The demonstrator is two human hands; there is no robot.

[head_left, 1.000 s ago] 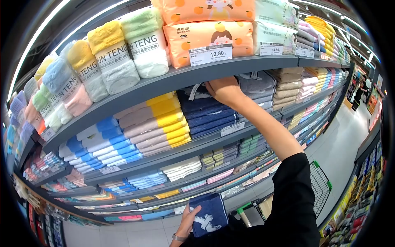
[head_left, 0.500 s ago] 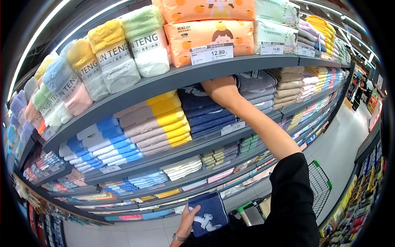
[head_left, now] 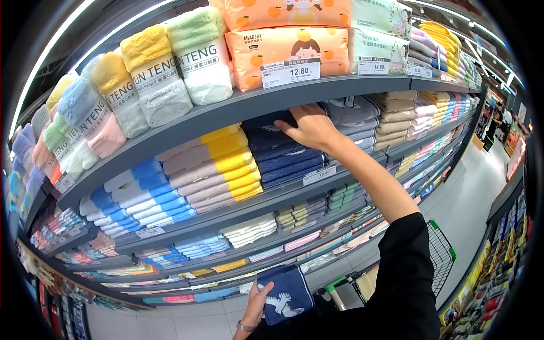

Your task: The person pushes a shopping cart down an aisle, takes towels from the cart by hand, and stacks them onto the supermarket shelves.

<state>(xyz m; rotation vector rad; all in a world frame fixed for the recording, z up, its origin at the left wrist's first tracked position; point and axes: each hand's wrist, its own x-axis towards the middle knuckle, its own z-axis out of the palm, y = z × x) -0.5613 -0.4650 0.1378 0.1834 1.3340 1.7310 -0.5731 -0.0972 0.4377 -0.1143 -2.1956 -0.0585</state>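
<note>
My left hand (head_left: 258,303), with a band on its wrist, grips a folded navy towel (head_left: 285,294) with a white bird pattern, low in the view. My right hand (head_left: 310,129) reaches under the upper shelf, on top of a stack of navy towels (head_left: 289,161). Its thumb points left, apart from the fingers, whose tips are partly hidden. Left of that stack lie beige and yellow towels (head_left: 212,167), and grey-blue towels (head_left: 351,116) lie to its right.
Orange packs (head_left: 286,54) and rolled towels (head_left: 161,76) line the upper shelf (head_left: 249,102), above my right hand. A shopping cart (head_left: 442,258) stands at the lower right, beside the aisle floor (head_left: 476,181). Far down the aisle is a person (head_left: 504,124).
My right thumb has spread left, away from the fingers, over the navy stack. The white tag seen near that hand earlier no longer shows. My left hand keeps its towel in nearly the same place.
</note>
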